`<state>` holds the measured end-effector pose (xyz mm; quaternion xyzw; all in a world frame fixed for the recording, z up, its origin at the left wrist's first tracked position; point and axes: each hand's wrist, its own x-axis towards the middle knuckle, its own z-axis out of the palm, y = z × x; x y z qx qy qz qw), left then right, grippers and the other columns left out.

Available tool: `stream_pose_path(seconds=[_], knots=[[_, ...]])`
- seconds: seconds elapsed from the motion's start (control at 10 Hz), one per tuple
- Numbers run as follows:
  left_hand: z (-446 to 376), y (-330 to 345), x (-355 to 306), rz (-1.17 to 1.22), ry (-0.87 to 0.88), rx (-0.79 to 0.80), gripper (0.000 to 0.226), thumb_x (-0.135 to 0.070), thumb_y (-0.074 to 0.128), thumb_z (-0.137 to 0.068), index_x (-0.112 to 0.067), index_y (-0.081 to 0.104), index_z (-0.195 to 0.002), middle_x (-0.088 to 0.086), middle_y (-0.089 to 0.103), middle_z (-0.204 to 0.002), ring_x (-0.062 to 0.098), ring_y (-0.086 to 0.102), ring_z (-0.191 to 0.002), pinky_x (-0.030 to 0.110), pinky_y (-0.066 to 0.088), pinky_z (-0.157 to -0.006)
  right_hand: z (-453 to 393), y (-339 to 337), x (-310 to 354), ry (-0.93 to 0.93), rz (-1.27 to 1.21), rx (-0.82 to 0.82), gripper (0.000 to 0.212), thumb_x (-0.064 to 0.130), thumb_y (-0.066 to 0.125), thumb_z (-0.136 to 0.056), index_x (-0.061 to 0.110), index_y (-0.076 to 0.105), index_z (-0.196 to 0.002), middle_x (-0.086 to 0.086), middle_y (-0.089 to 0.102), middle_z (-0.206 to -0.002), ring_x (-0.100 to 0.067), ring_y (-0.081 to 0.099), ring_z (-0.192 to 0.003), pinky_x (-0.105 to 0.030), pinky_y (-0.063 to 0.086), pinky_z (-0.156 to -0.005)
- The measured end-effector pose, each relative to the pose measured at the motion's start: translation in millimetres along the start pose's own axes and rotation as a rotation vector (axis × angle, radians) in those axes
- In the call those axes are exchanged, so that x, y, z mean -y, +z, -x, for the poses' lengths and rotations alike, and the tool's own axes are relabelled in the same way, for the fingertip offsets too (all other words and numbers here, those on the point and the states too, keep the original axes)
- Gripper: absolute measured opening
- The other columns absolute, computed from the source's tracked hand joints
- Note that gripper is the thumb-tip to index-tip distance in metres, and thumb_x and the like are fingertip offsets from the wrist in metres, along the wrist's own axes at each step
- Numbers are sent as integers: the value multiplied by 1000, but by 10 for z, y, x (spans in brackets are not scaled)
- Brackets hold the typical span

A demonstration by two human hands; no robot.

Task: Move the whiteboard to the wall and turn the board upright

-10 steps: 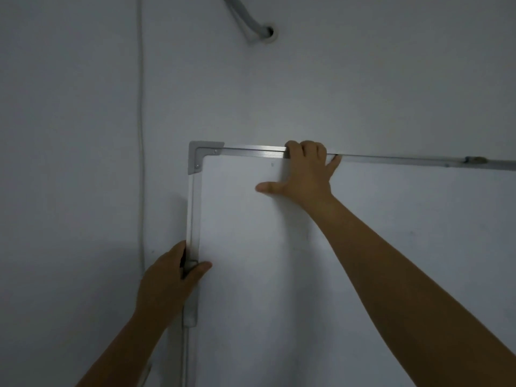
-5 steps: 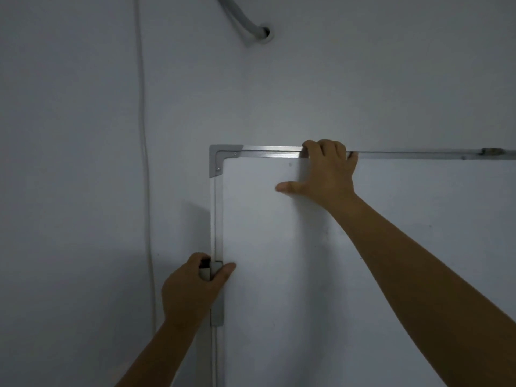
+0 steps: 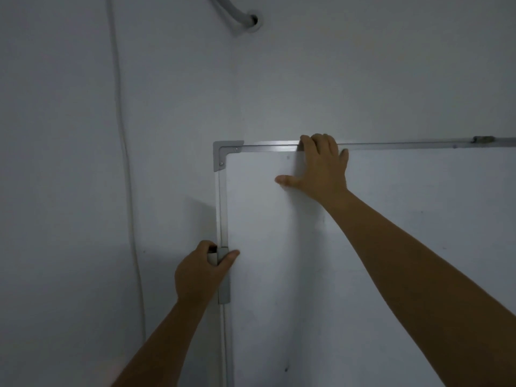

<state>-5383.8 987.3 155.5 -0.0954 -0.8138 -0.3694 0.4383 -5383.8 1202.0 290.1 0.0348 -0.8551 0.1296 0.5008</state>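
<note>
Item: whiteboard (image 3: 391,247), standing against the wall (image 3: 363,79), top edge level. I judge it rigid, broad, light, its face slick; the metal frame is the hold. My left hand (image 3: 202,270) closes round the side rail; right hand (image 3: 321,166) hooks the top rail.

Single head view, close, facing the wall (image 3: 335,79)

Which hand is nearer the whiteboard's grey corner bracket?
Right. The right hand grips the top frame just right of the corner bracket; the left hand holds the whiteboard at its left frame, well below the bracket.
</note>
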Motion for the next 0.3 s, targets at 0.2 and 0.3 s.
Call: stream_pose_path(seconds=[0.2,0.3], knots=[[149,-88,41,33,-9,-23,75,-52,61,-66,-1,47,-119,22,61,-115,35,57,-105,44,46,-94,373,-37,-38,-42,-204,-64,85,52,65,-74,4,41,-140,-19,28,-152,-35,16,-143,-57,15,-112],[442,-91,101,46,160,-166,59,-49,50,-73,-6,45,-114,26,61,-106,29,55,-101,39,40,-95,576,-206,-138,-72,-434,-229,76,52,55,-74,-4,55,-125,-24,47,-136,-39,35,-133,-41,24,-111]])
